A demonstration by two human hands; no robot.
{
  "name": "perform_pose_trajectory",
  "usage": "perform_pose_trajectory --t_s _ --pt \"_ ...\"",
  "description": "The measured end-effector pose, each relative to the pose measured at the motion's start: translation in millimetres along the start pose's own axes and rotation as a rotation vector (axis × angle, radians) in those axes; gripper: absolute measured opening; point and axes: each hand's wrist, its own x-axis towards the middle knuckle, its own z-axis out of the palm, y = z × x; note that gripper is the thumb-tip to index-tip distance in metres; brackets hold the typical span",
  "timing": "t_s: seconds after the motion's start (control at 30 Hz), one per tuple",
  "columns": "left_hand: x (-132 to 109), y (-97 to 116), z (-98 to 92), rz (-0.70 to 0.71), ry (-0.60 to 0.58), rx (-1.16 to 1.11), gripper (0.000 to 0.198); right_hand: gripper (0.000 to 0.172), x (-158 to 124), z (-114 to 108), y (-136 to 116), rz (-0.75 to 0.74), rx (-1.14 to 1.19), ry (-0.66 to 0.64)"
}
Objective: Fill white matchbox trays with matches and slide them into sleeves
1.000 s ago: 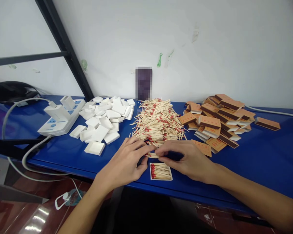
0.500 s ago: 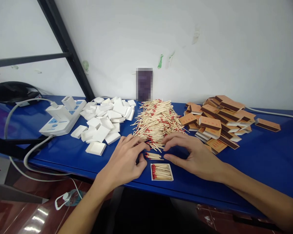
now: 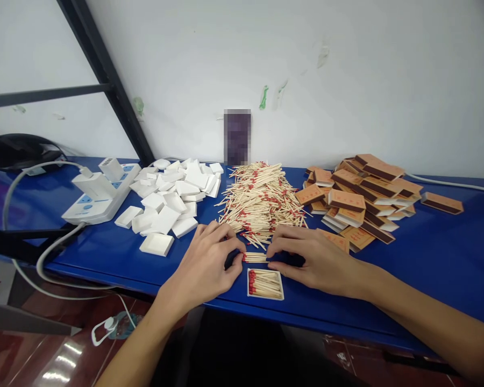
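Between my two hands lies a small row of matches (image 3: 255, 257), red heads toward the left. My left hand (image 3: 213, 258) curls its thumb and forefinger against the head end. At the plain ends, my right hand (image 3: 306, 255) has its thumb and forefinger closed in the same way. Just below the row, near the table edge, sits a white matchbox tray (image 3: 283, 290) holding many matches with their heads to the left. Behind my fingertips rises a big heap of loose matches (image 3: 262, 199).
White empty trays (image 3: 165, 220) are piled on the left, beside a power strip (image 3: 91, 207) with chargers and cables. Orange matchbox sleeves (image 3: 347, 200) form a pile on the right. A dark pixelated upright object (image 3: 237, 137) leans at the wall. A black metal frame (image 3: 116, 97) stands left.
My hands have closed in on the small row of matches from both ends. The matches now lie more evenly lined up between my fingertips.
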Motion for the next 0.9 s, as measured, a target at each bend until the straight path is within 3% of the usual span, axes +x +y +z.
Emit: perform_pose_trajectory --t_s 0.5,0.7,0.9 --pt "-2 6 -8.1 0.053 -0.073 -0.134 0.018 0.019 3 8 0 -0.125 -0.214 0.033" --pt "-6 6 -7.6 0.155 -0.113 -0.225 0.047 0.018 1 5 0 -0.036 -0.161 -0.044" --pt "-6 6 -4.4 0.181 -0.147 -0.200 0.034 0.008 -2 -9 -7 0.094 -0.125 -0.160"
